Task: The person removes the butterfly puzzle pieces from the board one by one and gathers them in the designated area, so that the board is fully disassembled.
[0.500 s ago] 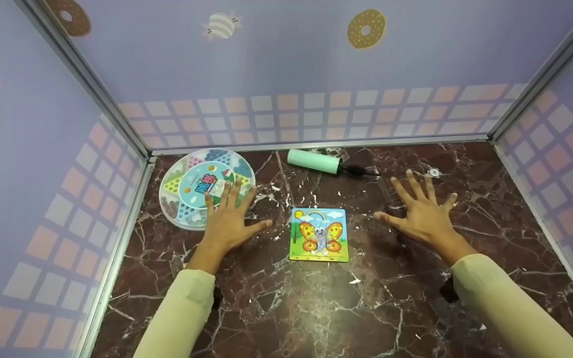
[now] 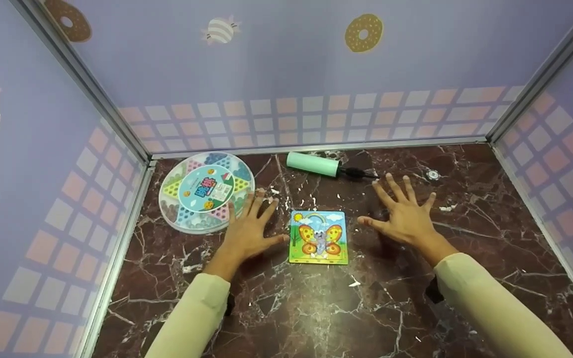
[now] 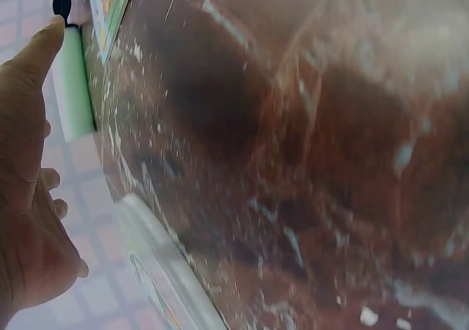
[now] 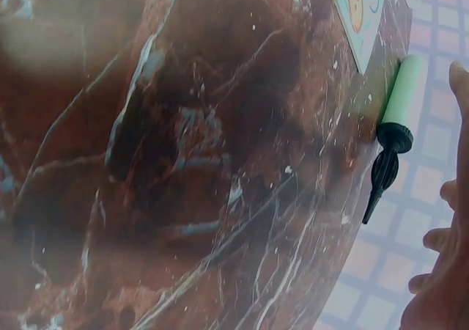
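A square butterfly picture puzzle (image 2: pixel 319 237) lies flat on the dark marbled table, between the two hands. My left hand (image 2: pixel 249 233) hovers with spread fingers, its thumb tip close to the puzzle's left edge and its fingertips overlapping the rim of a round Chinese checkers set (image 2: pixel 207 191) in the head view. My right hand (image 2: pixel 408 219), fingers spread too, hangs over the table to the right of the puzzle. Behind the puzzle lies a mint-green hand pump (image 2: pixel 312 164) with a black nozzle, also in the right wrist view. Neither hand holds anything.
Purple panels (image 2: pixel 291 64) with printed sweets and checks wall the table at the back and both sides. A small round white disc (image 2: pixel 432 175) lies at the back right. White flecks are scattered around the puzzle.
Both hands have moved inward toward the puzzle, the left one to the right and the right one to the left. More of the checkers set now shows. Objects on the table stay put.
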Demonstrator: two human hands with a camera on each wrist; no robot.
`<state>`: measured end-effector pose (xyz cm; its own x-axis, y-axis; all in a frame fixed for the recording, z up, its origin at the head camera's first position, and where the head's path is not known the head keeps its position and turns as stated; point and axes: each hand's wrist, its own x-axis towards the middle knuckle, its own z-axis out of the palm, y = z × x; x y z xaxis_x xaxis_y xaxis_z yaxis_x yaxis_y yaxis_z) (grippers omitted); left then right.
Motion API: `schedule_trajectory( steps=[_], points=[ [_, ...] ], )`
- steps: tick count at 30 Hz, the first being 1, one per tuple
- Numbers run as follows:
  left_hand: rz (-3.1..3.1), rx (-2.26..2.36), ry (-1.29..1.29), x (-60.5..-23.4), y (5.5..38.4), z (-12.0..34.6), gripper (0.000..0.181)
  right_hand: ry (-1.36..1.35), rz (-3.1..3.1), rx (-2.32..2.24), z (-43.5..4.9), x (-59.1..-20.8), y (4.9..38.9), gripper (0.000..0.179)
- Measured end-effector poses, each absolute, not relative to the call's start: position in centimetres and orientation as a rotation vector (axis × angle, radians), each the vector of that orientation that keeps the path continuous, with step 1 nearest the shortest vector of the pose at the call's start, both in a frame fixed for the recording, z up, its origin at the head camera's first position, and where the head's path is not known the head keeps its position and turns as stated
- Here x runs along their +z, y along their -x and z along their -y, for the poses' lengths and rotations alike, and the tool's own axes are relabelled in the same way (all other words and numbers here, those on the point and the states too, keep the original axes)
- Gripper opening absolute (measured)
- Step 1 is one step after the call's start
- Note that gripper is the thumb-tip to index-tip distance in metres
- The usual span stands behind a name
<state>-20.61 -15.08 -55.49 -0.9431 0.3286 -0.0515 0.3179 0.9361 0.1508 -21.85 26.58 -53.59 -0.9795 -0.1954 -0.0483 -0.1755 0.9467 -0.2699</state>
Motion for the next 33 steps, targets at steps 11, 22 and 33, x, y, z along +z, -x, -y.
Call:
schedule_trajectory(
  steps=[11, 22, 33],
  points=[
    [-2.864, 0.241, -0.636, -56.3, 19.9, 12.2, 0.107, 0.350, -3.033, -0.359, -24.8, -53.7, 22.2, 0.106],
    [-2.783, 0.253, -0.656, -57.6, 19.7, 11.6, 0.103, 0.379, -3.018, -0.318, -23.9, -54.4, 22.2, 0.105],
    [-2.783, 0.304, -0.659, -57.7, 19.4, 11.4, 0.104, 0.488, -2.976, -0.346, -22.3, -55.2, 22.2, 0.092]
  ],
)
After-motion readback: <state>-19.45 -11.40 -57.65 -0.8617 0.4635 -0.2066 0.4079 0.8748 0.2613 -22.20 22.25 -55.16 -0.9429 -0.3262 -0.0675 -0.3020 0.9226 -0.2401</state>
